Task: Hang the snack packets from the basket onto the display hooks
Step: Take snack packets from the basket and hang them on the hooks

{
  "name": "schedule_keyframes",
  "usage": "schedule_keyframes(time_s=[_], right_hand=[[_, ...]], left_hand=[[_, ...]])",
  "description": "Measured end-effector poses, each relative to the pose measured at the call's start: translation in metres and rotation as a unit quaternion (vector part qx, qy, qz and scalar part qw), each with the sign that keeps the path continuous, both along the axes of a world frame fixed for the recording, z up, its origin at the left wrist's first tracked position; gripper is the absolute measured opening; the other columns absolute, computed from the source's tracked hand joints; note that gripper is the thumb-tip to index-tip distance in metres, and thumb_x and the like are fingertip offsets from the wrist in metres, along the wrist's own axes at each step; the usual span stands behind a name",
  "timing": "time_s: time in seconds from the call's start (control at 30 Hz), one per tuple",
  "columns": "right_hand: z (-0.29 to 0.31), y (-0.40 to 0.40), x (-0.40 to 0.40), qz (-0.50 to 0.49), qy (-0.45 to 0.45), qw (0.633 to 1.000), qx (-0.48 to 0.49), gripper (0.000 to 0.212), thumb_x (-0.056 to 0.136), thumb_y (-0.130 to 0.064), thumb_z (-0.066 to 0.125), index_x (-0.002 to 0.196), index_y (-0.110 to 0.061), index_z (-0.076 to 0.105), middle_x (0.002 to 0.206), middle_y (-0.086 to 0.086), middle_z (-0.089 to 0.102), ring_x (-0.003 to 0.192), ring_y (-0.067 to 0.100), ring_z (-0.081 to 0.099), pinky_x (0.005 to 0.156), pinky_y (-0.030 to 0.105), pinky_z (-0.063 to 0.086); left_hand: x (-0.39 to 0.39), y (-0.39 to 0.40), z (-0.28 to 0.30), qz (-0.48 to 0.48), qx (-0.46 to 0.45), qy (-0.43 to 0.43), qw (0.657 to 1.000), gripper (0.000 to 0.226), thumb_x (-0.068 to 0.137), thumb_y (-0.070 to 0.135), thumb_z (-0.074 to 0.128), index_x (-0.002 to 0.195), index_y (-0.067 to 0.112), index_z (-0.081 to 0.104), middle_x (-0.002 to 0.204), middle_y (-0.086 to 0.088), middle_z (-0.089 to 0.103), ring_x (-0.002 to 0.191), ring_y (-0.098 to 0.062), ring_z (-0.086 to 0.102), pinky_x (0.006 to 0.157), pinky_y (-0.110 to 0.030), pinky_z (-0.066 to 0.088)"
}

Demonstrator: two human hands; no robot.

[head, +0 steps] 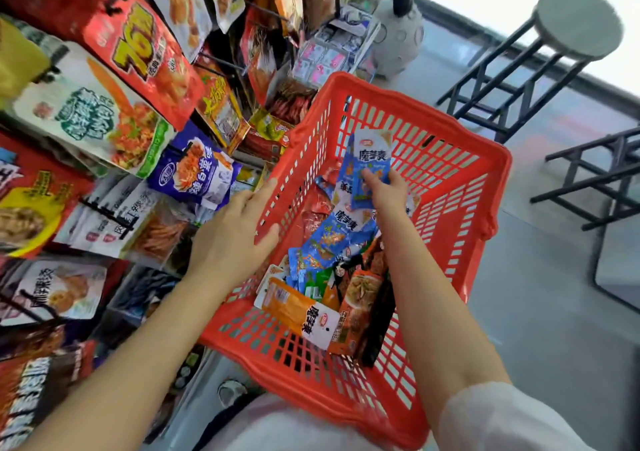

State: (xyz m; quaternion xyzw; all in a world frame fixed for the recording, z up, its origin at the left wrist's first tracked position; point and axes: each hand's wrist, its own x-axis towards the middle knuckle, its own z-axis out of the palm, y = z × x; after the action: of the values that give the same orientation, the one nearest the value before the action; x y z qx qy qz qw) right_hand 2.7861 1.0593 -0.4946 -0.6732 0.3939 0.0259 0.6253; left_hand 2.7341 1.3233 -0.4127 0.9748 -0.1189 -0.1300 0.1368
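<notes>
A red plastic basket (460,187) sits in front of me with several snack packets in it, blue ones (329,239) in the middle and an orange one (301,308) nearer me. My right hand (386,191) is inside the basket and grips a blue packet (369,163), lifted above the pile. My left hand (235,232) rests on the basket's left wall with straight fingers. To the left, a display rack's black hooks (104,208) carry hung snack packets (138,66).
Two black-legged stools stand to the right, one with a round grey seat (578,21), the other (595,180) partly cut off. A pale round ornament (398,38) sits behind the basket. Grey floor lies to the right.
</notes>
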Motion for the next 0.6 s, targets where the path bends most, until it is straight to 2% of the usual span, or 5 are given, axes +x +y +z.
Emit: schedule_keyframes(time_s=[0.13, 0.27, 0.47, 0.53, 0.6], right_hand=[[0.01, -0.002, 0.001, -0.058, -0.031, 0.997, 0.027, 0.049, 0.097, -0.016, 0.068, 0.14, -0.006, 0.048, 0.11, 0.001, 0.056, 0.091, 0.019, 0.061, 0.085, 0.037, 0.05], [0.015, 0.001, 0.004, -0.06, -0.022, 0.997, 0.04, 0.031, 0.093, -0.016, 0.072, 0.116, -0.009, 0.053, 0.106, 0.009, 0.065, 0.099, 0.033, 0.07, 0.081, 0.054, 0.06], [0.008, 0.012, -0.006, 0.014, 0.027, 0.997, 0.074, 0.033, 0.091, -0.023, 0.076, 0.11, -0.009, 0.054, 0.106, 0.013, 0.062, 0.07, 0.026, 0.065, 0.067, 0.043, 0.058], [-0.002, 0.019, -0.015, 0.04, 0.102, 0.994, 0.017, 0.049, 0.092, -0.027, 0.074, 0.132, -0.007, 0.054, 0.125, 0.016, 0.058, 0.088, 0.028, 0.061, 0.066, 0.036, 0.053], [-0.014, 0.025, -0.025, 0.057, 0.181, 0.981, -0.045, 0.073, 0.092, -0.031, 0.074, 0.154, -0.015, 0.037, 0.154, 0.016, 0.04, 0.122, 0.034, 0.053, 0.09, 0.045, 0.054]], left_hand=[[0.002, 0.0, -0.001, -0.006, 0.004, 0.002, 1.0, 0.07, 0.102, 0.046, 0.044, 0.161, 0.039, 0.006, 0.15, -0.002, 0.041, 0.112, -0.021, 0.058, 0.05, -0.027, 0.032], [0.001, -0.002, 0.002, -0.005, 0.0, -0.001, 1.0, 0.069, 0.103, 0.044, 0.044, 0.161, 0.038, 0.007, 0.149, -0.001, 0.041, 0.102, -0.018, 0.06, 0.047, -0.022, 0.027], [0.001, -0.004, 0.004, -0.005, 0.011, 0.001, 1.0, 0.07, 0.103, 0.044, 0.043, 0.161, 0.037, 0.004, 0.15, -0.002, 0.041, 0.104, -0.019, 0.061, 0.047, -0.021, 0.026], [0.001, -0.003, 0.003, -0.007, 0.004, -0.001, 1.0, 0.07, 0.103, 0.043, 0.044, 0.161, 0.037, 0.004, 0.149, -0.001, 0.043, 0.1, -0.018, 0.062, 0.046, -0.02, 0.027], [0.001, -0.003, 0.001, -0.008, -0.001, -0.004, 1.0, 0.071, 0.103, 0.042, 0.045, 0.161, 0.038, 0.005, 0.148, -0.001, 0.044, 0.101, -0.017, 0.061, 0.046, -0.02, 0.028]])
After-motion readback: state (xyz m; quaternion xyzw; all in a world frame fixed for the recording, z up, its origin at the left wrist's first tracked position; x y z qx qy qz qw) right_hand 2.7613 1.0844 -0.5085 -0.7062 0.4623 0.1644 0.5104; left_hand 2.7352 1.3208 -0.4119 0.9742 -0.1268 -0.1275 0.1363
